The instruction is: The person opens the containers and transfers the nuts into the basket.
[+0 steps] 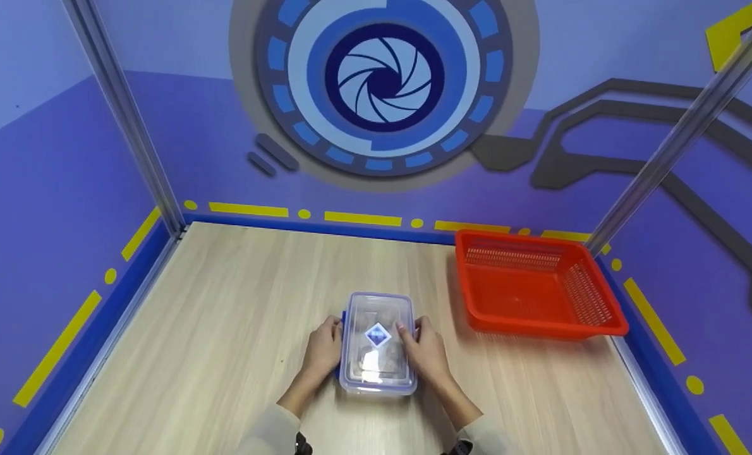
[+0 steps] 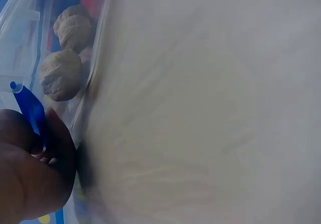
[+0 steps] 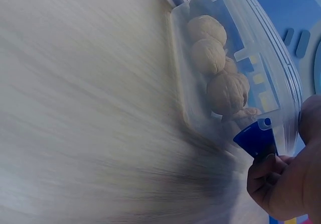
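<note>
A clear plastic storage box point(image 1: 358, 316) with a lid and a diamond-shaped sticker point(image 1: 378, 335) is between my two hands, lid side up. Several walnuts point(image 3: 224, 92) show through its wall, and two more clearly visible walnuts point(image 2: 61, 76) appear in the left wrist view. My left hand point(image 1: 324, 349) grips the box's left side, its fingers at a blue latch point(image 2: 31, 108) that is swung outward. On the other side my right hand point(image 1: 428, 354) holds the box, thumb over the lid's edge and fingers curled by another swung-out blue latch point(image 3: 257, 137).
A red plastic basket point(image 1: 515, 325) with perforated walls stands at the back right of the wooden table point(image 1: 237, 303). Blue-purple panels point(image 1: 193, 139) with metal posts point(image 1: 129, 120) enclose the table at the back and both sides.
</note>
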`<state>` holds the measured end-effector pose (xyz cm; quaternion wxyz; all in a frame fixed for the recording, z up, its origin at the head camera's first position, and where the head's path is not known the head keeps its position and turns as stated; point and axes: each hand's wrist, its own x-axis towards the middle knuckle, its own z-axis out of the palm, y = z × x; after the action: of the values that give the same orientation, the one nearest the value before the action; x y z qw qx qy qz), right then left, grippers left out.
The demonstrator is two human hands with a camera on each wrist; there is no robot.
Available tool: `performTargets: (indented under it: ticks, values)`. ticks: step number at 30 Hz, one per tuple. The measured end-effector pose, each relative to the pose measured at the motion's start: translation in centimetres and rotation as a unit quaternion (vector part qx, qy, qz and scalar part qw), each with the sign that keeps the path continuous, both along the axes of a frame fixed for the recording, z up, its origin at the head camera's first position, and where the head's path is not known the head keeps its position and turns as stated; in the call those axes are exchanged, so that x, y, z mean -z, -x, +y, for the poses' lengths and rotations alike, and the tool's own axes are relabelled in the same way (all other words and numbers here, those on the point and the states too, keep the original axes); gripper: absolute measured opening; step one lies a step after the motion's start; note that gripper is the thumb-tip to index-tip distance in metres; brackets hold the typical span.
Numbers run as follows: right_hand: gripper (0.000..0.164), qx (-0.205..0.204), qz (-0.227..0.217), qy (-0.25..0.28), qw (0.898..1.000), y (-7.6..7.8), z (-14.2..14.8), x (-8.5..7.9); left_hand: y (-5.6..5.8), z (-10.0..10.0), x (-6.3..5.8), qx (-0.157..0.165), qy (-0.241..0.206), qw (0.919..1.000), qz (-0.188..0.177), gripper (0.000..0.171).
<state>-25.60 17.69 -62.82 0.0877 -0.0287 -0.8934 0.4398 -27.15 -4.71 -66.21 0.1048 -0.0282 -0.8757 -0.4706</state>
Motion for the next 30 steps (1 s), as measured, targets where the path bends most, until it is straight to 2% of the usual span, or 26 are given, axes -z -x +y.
performTargets:
  ticks: [5,11,14,15,21,26,30]
  values:
    - [0.034,-0.001,0.002,0.005,1.0,0.0,-0.1,0.0,0.2,-0.3,-0.2,0.005,0.026,0.9996,0.005,0.011]
    - [0.034,0.001,0.0,0.009,1.0,0.1,-0.2,-0.2,0.3,-0.8,-0.5,0.017,0.0,0.9991,-0.038,0.013]
    - [0.033,0.0,-0.001,0.007,1.0,0.1,-0.3,0.0,0.4,-1.3,-0.9,0.001,-0.006,0.9989,-0.047,0.011]
    - [0.033,0.001,-0.002,0.008,1.0,0.0,-0.3,0.0,0.4,-1.4,-1.1,-0.007,-0.002,0.9992,-0.039,0.011]
    - [0.032,0.007,-0.006,0.015,1.0,-0.1,-0.2,-0.1,0.2,-1.3,-3.1,-0.05,0.017,0.9985,0.017,0.021]
    - [0.03,-0.004,-0.014,0.007,1.0,0.1,0.2,-0.4,-0.9,-0.1,-4.9,-0.036,-0.017,0.9992,0.001,0.037]
    - [0.033,-0.016,-0.031,0.004,0.999,0.1,0.8,-1.1,-1.7,0.3,-5.8,-0.016,-0.01,0.9995,-0.024,0.044]
